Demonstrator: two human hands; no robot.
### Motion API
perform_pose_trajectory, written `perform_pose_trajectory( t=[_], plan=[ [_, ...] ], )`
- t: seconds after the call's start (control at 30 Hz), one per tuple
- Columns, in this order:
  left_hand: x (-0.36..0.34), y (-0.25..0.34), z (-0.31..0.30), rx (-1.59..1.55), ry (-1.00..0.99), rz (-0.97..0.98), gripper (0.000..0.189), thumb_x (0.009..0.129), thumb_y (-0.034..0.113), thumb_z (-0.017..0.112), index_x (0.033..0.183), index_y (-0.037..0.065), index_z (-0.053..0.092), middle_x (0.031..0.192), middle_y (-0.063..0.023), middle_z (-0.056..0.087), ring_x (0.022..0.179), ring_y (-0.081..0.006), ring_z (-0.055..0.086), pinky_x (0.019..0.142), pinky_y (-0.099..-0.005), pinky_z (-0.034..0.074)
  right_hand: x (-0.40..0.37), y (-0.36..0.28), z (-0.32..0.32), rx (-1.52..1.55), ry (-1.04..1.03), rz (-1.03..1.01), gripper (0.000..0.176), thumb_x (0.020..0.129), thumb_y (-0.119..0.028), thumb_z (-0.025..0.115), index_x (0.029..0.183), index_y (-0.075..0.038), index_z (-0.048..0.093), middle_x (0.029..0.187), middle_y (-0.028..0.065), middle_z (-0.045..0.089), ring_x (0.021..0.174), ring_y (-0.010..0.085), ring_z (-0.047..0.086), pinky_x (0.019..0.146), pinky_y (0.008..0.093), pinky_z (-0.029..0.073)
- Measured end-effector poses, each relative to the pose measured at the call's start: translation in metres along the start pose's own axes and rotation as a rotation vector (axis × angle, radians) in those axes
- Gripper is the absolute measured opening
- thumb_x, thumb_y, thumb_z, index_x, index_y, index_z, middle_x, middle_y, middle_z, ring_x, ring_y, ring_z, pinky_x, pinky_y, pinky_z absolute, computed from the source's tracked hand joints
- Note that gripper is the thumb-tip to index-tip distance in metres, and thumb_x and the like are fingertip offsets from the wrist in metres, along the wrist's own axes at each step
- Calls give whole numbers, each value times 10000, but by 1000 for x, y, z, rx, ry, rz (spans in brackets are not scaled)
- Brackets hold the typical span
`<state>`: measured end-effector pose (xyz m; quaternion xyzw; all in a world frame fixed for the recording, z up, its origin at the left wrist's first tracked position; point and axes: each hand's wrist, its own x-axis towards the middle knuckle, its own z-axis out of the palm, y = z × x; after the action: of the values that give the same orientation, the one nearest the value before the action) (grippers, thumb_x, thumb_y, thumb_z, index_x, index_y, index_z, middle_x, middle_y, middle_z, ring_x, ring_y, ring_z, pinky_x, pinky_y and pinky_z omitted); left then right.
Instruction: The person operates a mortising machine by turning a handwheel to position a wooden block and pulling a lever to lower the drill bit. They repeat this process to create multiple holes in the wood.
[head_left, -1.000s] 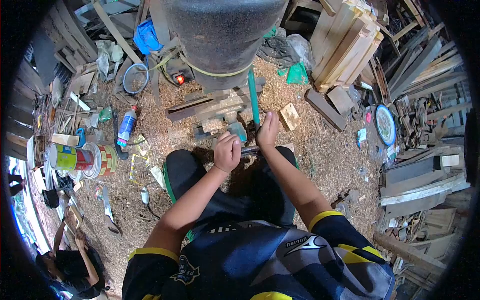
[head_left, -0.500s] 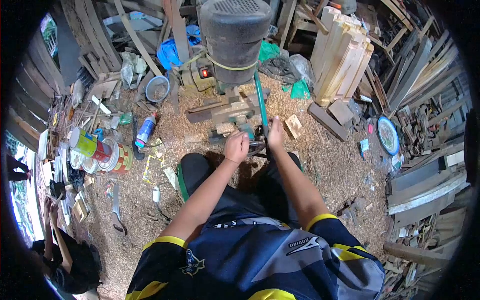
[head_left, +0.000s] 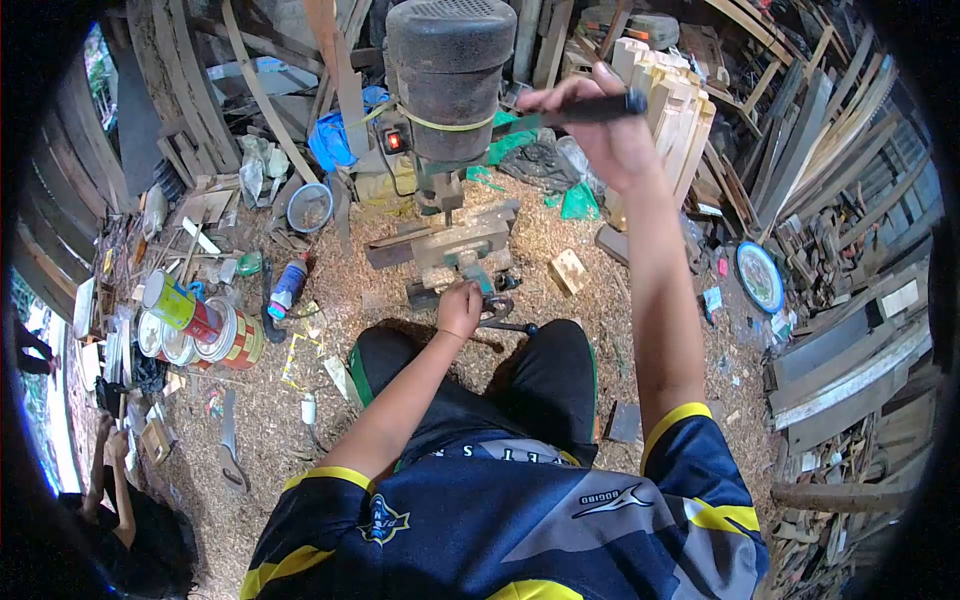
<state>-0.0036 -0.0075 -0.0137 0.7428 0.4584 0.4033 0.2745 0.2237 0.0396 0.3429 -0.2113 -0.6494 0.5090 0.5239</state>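
Note:
A mortising machine, its dark motor housing [head_left: 447,85] at the top and its bit [head_left: 448,215] below, stands in front of my knees. A long wooden workpiece [head_left: 465,245] lies across its table under the bit. My left hand [head_left: 461,309] is closed at the left side of a dark handwheel [head_left: 497,312] in front of the table; its fingertips are partly hidden. Raised at the upper right, my right hand [head_left: 622,145] has the black grip of the lever [head_left: 600,107] across its palm, some fingers stretched along it.
A small wood block [head_left: 569,272] lies on the shavings at the right. Stacked pale timber [head_left: 670,110] stands behind it. Paint buckets [head_left: 235,335], a spray can [head_left: 288,285] and a handsaw [head_left: 230,440] are at the left. Another person's arms [head_left: 118,480] show at the lower left.
My right hand and the lever have swung up, away from the front of the table. My left hand has shifted slightly left and down, still at the handwheel. The bit now shows above the workpiece.

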Motion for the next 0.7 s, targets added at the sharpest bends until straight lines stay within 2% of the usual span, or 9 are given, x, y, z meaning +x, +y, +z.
perform_pose_trajectory(
  t=[0.1,0.13,0.27,0.37,0.43,0.5,0.53,0.63,0.7],
  plan=[
    [-1,0,0,-11,18,12,409,1046,241,456,878,-41,699,918,-292,692,901,-497,642,889,-535,516,18,25,17,-2,333,-178,561,1138,-411,262,1217,0,635,1351,217,649,1336,277,545,1196,417,339],
    [0,-3,1,5,-12,0,414,1049,244,454,893,-45,705,940,-293,699,917,-496,646,907,-530,518,20,32,16,4,338,-198,544,1140,-403,284,1385,14,532,1435,195,589,1386,275,504,1221,416,310],
    [1,-2,0,-24,-4,26,404,1046,233,454,853,-39,682,884,-274,681,878,-489,635,856,-545,508,8,60,21,7,443,-243,582,1119,-442,373,1503,-11,447,1493,180,537,1435,279,460,1244,429,279],
    [1,-12,8,-30,29,74,364,1029,201,456,805,-20,639,819,-251,637,826,-464,608,791,-542,485,-42,119,8,-108,600,-33,620,1070,-527,483,1449,-38,523,1377,158,634,1318,272,573,1162,431,392],
    [3,-7,6,-90,52,120,407,1052,226,400,764,-8,568,756,-222,563,753,-449,548,738,-511,452,-97,195,0,-318,719,293,458,1065,-454,534,1151,-28,679,1092,107,740,1005,233,679,923,412,517],
    [3,-10,7,-69,44,126,410,1054,231,401,761,-8,561,747,-218,555,755,-445,548,743,-504,451,-167,270,-7,-810,565,608,391,1029,-361,571,1013,14,677,891,136,726,831,224,658,795,398,525],
    [3,-8,6,-69,48,140,407,1055,229,404,765,-10,560,745,-217,554,753,-444,547,742,-504,450,-195,299,-12,-886,412,788,443,1006,-377,564,1140,26,691,1104,262,729,1054,418,706,922,513,543],
    [3,-7,3,-78,33,132,361,1037,197,442,777,-12,579,762,-224,570,781,-438,560,756,-505,462,-232,316,16,-1137,153,912,434,1010,-392,543,1147,-17,714,1145,251,725,1084,434,691,941,517,544],
    [2,-8,4,-87,13,114,318,1018,168,479,786,-12,600,781,-232,587,811,-433,575,771,-505,476,-239,316,31,-1196,-197,1136,457,996,-429,558,1147,-33,732,1149,224,735,1065,408,709,952,510,548]
  ],
)
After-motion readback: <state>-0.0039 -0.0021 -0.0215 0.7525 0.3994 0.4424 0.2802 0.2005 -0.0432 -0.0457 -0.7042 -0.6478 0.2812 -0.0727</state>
